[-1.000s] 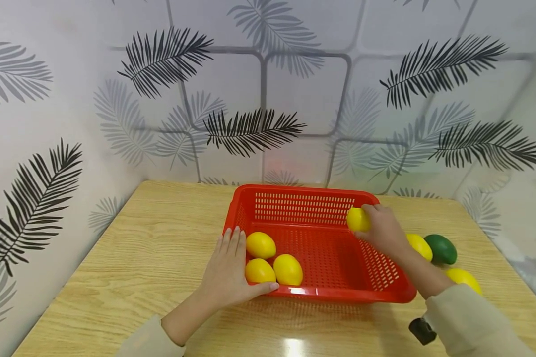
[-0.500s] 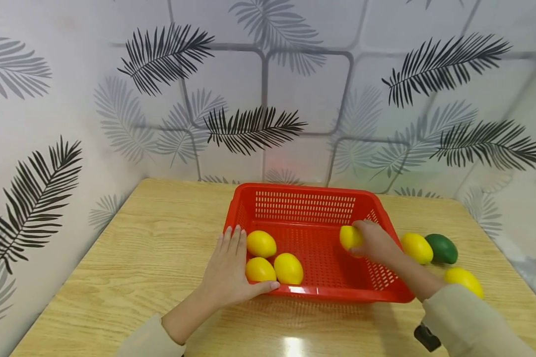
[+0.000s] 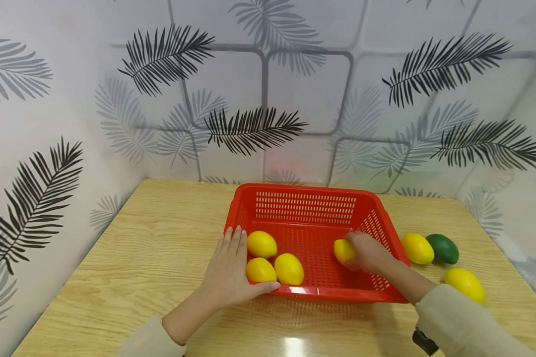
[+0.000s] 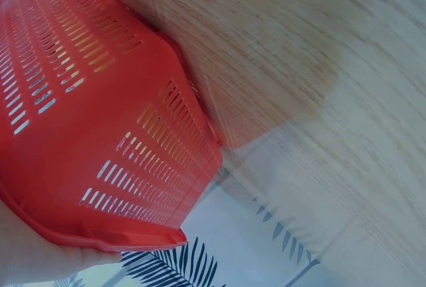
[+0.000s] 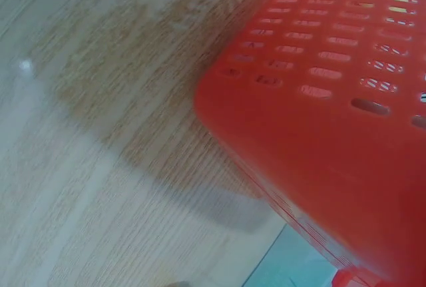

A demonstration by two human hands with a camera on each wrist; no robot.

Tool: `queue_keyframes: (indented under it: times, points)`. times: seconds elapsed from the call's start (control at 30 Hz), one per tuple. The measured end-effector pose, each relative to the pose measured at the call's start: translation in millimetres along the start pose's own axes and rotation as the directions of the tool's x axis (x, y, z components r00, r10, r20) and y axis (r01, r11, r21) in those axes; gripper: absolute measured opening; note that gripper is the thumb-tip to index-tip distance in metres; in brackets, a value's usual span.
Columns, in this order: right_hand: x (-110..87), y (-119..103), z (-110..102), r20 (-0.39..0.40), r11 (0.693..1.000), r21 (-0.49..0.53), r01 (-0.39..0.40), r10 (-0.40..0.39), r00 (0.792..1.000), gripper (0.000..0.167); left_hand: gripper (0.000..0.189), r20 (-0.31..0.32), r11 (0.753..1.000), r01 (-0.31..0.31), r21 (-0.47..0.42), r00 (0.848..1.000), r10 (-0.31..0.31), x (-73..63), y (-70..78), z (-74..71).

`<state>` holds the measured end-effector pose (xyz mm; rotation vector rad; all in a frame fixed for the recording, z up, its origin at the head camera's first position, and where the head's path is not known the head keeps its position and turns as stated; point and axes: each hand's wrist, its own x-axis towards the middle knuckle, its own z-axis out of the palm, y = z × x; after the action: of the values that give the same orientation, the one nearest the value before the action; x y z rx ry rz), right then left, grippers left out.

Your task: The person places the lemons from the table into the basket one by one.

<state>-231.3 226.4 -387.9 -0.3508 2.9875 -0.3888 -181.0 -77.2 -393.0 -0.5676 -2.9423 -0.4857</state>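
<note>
In the head view, a red slotted basket (image 3: 312,292) stands on the wooden table. My right hand (image 3: 369,252) reaches inside its right part and grips a yellow lemon (image 3: 343,251) low near the basket floor; whether the lemon touches the floor I cannot tell. My left hand (image 3: 225,275) rests on the basket's front left corner, fingers straight along the left rim and thumb along the front rim. Beside it, inside the basket, lie a back lemon (image 3: 261,244), a front lemon (image 3: 260,270) and another lemon (image 3: 289,269). The left wrist view shows the basket's outer wall (image 4: 86,120).
Right of the basket on the table (image 3: 161,223) lie a yellow lemon (image 3: 417,248), a dark green lemon-shaped fruit (image 3: 442,249) and a nearer yellow lemon (image 3: 465,285). A leaf-patterned wall (image 3: 259,89) rises behind the table.
My right hand has lowered the lemon from near the basket's back right corner down toward its floor, moving slightly left and nearer. My left hand has stayed on the rim.
</note>
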Motion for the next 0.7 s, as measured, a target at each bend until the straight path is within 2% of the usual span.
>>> queue_keyframes:
  times: [0.27, 0.43, 0.7]
  points:
    - [-1.3, -0.8, 0.3, 0.013, 0.999, -0.026, -0.023, 0.023, 1.0, 0.057, 0.111, -0.021, 1.0, -0.004, 0.0, 1.0, 0.004, 0.4, 0.1, 1.7]
    - [-3.9, -1.0, -3.8, -0.041, 0.998, -0.064, 0.002, -0.005, 0.999, 0.057, 0.111, -0.013, 1.0, 0.001, 0.001, 1.0, -0.001, 0.5, 0.4, 1.8]
    - [-15.6, 1.8, -19.6, -0.119, 1.0, 0.028, -0.011, 0.014, 0.993, 0.062, 0.112, -0.011, 1.0, 0.002, 0.001, 1.0, -0.002, 0.4, 0.4, 1.4]
